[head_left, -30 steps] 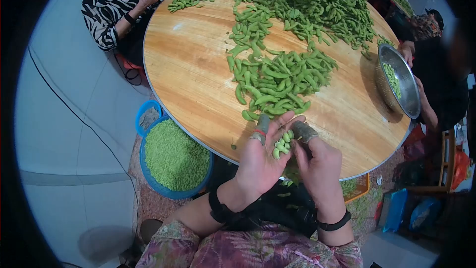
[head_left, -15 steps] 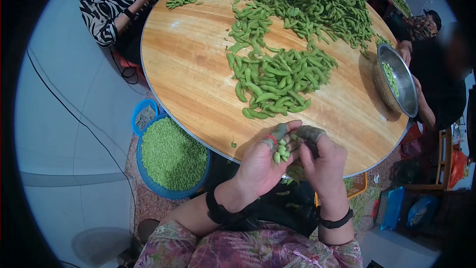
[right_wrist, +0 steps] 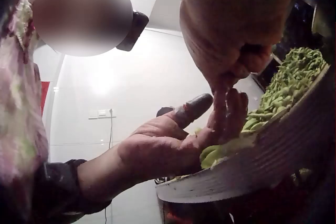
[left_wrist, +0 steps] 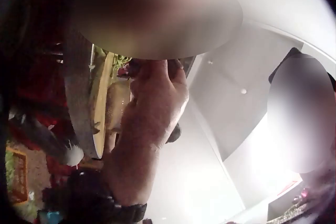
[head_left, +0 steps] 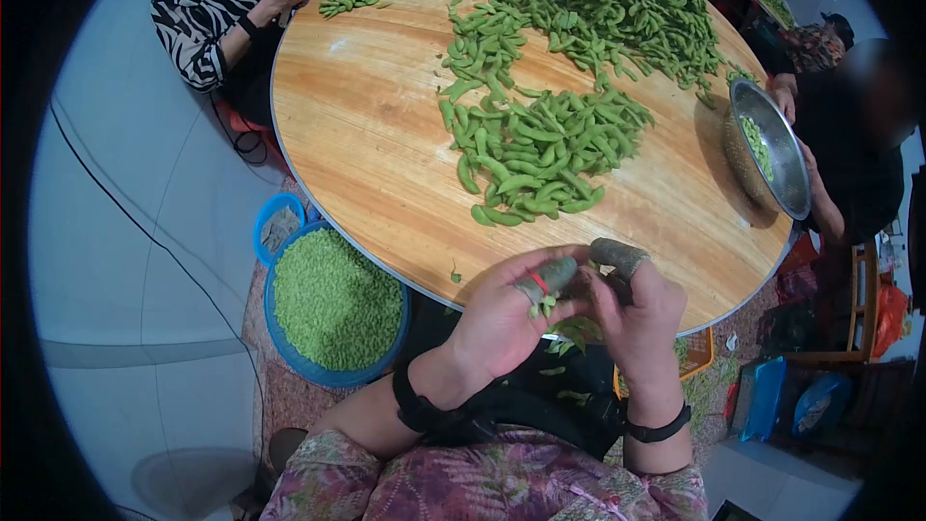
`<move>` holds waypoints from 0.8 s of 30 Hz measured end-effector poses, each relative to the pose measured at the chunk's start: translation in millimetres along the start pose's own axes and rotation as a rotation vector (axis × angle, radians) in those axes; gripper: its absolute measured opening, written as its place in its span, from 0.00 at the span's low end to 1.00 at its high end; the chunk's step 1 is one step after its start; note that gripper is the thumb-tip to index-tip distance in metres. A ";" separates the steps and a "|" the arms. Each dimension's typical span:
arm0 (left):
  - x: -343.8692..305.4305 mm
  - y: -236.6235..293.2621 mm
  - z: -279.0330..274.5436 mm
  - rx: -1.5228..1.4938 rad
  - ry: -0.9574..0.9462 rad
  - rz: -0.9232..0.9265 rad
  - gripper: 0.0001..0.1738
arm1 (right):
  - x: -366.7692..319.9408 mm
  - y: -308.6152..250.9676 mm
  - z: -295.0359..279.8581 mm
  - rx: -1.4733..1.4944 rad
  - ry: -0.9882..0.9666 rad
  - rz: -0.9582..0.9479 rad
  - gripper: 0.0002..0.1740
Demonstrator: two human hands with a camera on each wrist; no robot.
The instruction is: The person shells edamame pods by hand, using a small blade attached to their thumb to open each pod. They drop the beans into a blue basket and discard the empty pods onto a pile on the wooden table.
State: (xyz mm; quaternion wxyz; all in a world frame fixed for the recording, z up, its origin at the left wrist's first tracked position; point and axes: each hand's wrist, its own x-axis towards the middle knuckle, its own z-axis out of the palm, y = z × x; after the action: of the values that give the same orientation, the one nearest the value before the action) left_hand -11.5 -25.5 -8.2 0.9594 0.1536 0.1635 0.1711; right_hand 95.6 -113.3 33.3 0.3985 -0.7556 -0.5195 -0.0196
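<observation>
My left hand (head_left: 502, 318) is over the near edge of the round table, palm up, fingers curled round a few shelled green beans (head_left: 548, 307). A grey cover with a red band (head_left: 546, 281) sheathes its thumb. Close against its fingertips, my right hand (head_left: 639, 314) pinches a green pod, mostly hidden by the fingers. That hand also wears a dark grey finger cover (head_left: 617, 256). In the right wrist view the left hand (right_wrist: 157, 148) lies below the right hand (right_wrist: 236, 29), their fingertips meeting. Just beyond them is a loose pile of soybean pods (head_left: 555, 154).
A bigger pod heap (head_left: 598, 10) covers the table's (head_left: 357, 154) far side. At lower left stands a blue tub (head_left: 273, 333) full of shelled beans. A person at right holds a metal colander (head_left: 793, 174); another sits at upper left. An orange basket (head_left: 709, 352) is below the table.
The left hand's fingers and thumb have closed further over the beans, leaving fewer showing. Both hands have shifted slightly down, the right hand a little to the right.
</observation>
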 end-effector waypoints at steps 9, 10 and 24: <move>-2.8 4.9 -6.5 0.144 -0.046 0.006 0.08 | 1.3 9.4 -20.1 0.197 -0.240 0.078 0.17; -2.4 7.5 -7.2 0.188 -0.039 0.049 0.08 | 6.5 8.3 -25.1 0.335 -0.268 0.216 0.20; -4.5 10.9 -5.9 0.297 0.021 0.151 0.05 | 23.9 46.9 -2.6 -0.233 -0.222 0.108 0.10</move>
State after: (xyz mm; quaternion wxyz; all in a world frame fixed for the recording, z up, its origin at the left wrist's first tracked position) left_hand -20.7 -16.1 -8.5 0.9088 0.3038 0.1848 0.2182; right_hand 145.2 -103.3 18.4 0.2491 -0.8211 -0.5130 0.0255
